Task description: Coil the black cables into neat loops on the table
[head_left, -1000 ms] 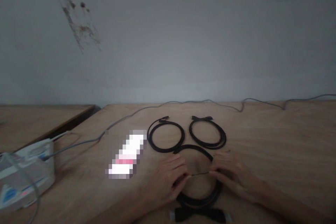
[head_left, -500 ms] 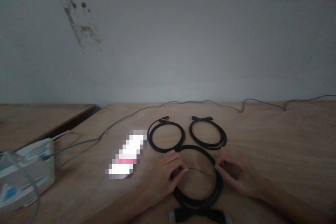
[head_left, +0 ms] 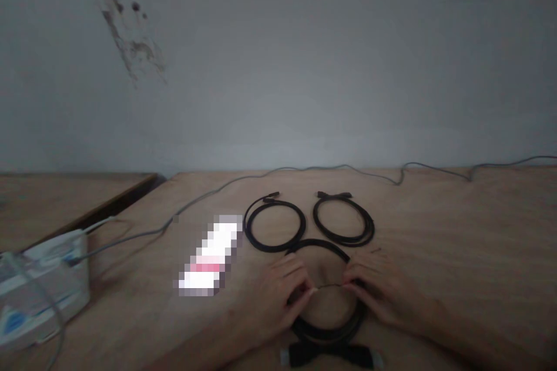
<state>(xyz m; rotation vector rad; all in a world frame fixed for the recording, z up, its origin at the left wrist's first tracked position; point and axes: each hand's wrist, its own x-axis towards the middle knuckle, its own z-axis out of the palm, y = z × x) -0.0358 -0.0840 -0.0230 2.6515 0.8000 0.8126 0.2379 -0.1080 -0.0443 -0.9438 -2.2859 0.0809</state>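
A thick black cable coil point(head_left: 324, 331) lies on the wooden table point(head_left: 456, 232) right in front of me, its two plugs point(head_left: 331, 355) at the near edge. My left hand point(head_left: 282, 293) rests on the coil's left side and my right hand point(head_left: 378, 290) on its right side. Both hands pinch the ends of a thin dark wire tie point(head_left: 329, 286) stretched across the middle of the coil. Two thinner black cable coils lie just beyond: the left coil point(head_left: 275, 224) and the right coil point(head_left: 343, 220).
A grey cable point(head_left: 304, 170) runs along the table's far edge by the wall. A white box point(head_left: 41, 287) with a cable plugged in stands at the left. A blurred white and pink object point(head_left: 211, 255) lies left of my hands. A second table point(head_left: 65, 194) adjoins at left.
My hands have drawn closer together over the coil, and the thin tie between them is now pulled shorter and straighter than half a second ago.
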